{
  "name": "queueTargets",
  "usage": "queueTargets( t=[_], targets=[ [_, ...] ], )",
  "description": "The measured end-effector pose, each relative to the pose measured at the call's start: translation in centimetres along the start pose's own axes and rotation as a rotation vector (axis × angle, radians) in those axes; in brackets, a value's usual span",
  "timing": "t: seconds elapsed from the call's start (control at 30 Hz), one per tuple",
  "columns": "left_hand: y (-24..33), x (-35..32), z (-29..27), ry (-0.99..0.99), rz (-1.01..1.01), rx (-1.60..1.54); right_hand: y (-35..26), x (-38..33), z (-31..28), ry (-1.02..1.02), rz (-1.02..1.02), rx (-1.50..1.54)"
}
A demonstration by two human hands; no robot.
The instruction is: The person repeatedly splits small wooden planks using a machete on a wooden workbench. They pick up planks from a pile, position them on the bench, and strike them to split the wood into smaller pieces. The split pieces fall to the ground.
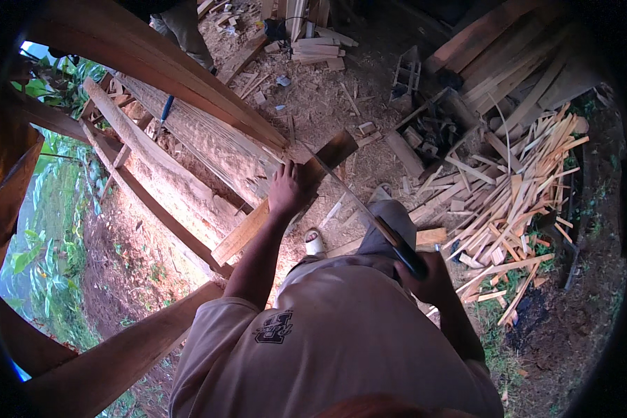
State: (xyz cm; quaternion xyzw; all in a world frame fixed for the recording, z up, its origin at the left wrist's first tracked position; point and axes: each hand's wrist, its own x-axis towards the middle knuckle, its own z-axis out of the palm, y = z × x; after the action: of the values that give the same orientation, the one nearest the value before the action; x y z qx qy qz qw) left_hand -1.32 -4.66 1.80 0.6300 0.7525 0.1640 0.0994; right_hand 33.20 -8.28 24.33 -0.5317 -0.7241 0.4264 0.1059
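Observation:
A wooden board (240,233) slants across in front of me, its far right end dark brown. My left hand (288,187) presses on it, fingers together over its far edge. In my right hand (427,276) is the dark handle of a handsaw (359,200). The saw's thin blade runs up and left from the handle and crosses the board near its dark end, to the right of my left hand. How deep the blade sits in the wood I cannot tell.
A big timber beam (167,66) slopes in from the upper left. Long planks (209,132) lie beyond the board. A heap of wood offcuts (515,223) spreads at right, near a wooden box (405,155) of scraps. Another person's trouser leg (188,35) shows at the top. Sawdust covers the ground.

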Motion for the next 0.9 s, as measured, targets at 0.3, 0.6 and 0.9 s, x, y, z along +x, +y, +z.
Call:
queueTargets(
  t=[0.3,0.6,0.9],
  targets=[
    [-0.5,-0.2,-0.3,-0.021,0.070,-0.013,-2.1,3.5,0.4,0.132,-0.229,-0.098],
    [-0.3,0.1,-0.6,-0.018,0.102,-0.017,-0.4,18.6,13.2,0.131,-0.197,0.162],
    [0.2,0.2,-0.4,-0.058,0.041,0.051,4.2,3.1,6.2,0.183,-0.158,0.075]
  ],
)
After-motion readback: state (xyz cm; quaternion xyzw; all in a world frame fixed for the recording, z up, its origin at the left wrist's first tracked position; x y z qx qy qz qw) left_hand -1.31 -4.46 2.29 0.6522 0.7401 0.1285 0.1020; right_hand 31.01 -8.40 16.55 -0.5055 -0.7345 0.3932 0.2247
